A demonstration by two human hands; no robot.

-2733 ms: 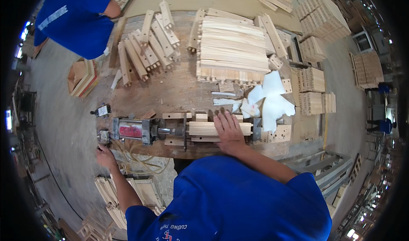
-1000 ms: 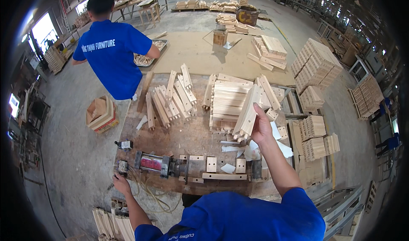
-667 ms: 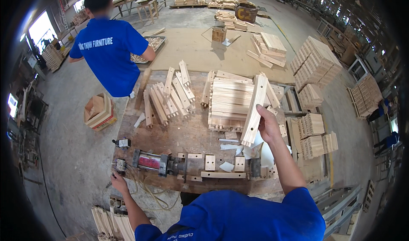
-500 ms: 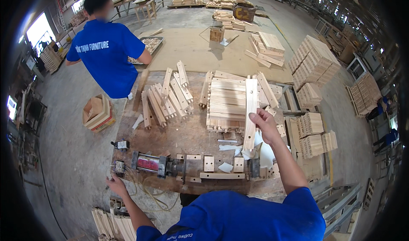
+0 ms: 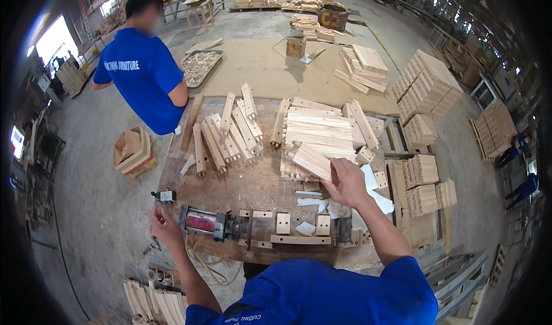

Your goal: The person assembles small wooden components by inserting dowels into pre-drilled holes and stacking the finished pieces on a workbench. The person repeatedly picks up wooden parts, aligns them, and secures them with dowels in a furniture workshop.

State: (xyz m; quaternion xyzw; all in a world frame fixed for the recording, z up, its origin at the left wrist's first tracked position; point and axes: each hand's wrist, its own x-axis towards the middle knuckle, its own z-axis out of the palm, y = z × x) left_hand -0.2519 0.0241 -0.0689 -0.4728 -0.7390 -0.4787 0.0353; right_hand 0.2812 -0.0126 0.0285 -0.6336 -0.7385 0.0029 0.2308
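Observation:
My right hand (image 5: 348, 182) is closed on the near end of a pale wooden slat (image 5: 312, 162). The slat lies at a slant over the near part of a stack of similar slats (image 5: 319, 132); whether it rests on them I cannot tell. My left hand (image 5: 165, 226) is off the bench's left edge, fingers loosely bent and apart, just below a small valve box (image 5: 167, 195). Right of that hand, a pneumatic cylinder (image 5: 201, 221) is fixed to the bench. In line with it stand drilled wooden blocks (image 5: 283, 222) and a long wooden strip (image 5: 301, 240).
Loose slats (image 5: 230, 131) fan out on the workbench (image 5: 230, 190). White scraps (image 5: 376, 201) lie near my right forearm. A co-worker in blue (image 5: 141, 75) stands at the far left beside a tray of small wooden pieces (image 5: 214, 60). A carton (image 5: 135, 152) and stacked slats (image 5: 425, 86) flank the bench.
My right hand has lowered the slat from upright to a slant over the stack. The left hand has risen slightly to where a small box was visible. The co-worker's arm has moved off the tray.

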